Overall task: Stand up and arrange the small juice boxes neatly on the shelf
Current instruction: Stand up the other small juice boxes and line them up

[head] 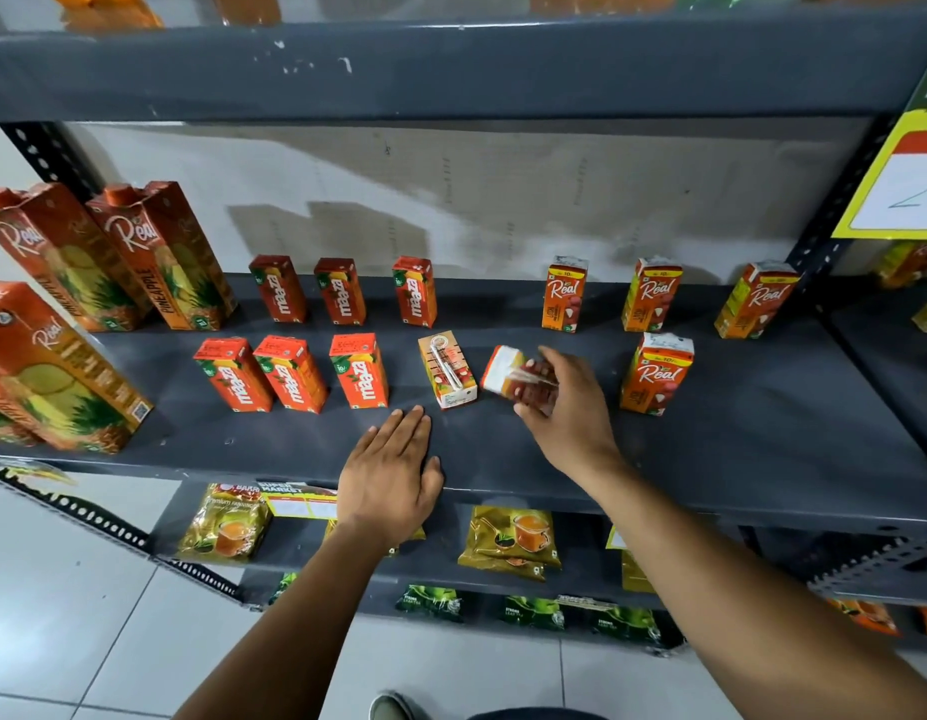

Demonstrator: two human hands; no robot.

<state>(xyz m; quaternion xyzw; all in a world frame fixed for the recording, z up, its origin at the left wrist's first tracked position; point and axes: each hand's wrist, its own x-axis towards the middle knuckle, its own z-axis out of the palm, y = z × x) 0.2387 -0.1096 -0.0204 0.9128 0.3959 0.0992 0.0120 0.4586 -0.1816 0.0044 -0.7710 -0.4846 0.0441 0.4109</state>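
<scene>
Orange-and-white small juice box [508,375], tilted on its side above the grey shelf [736,449] between two upright cartons, pinched by right hand [570,407] fingers; left hand [391,478] flat on shelf, fingers together.

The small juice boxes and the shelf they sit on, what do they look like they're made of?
The small juice boxes, like the one in the right hand look like coated paperboard: folded, creased tops and glossy printed faces. The shelf looks like painted metal: dark grey matte surface, chipped paint on the board above, perforated uprights.
</scene>
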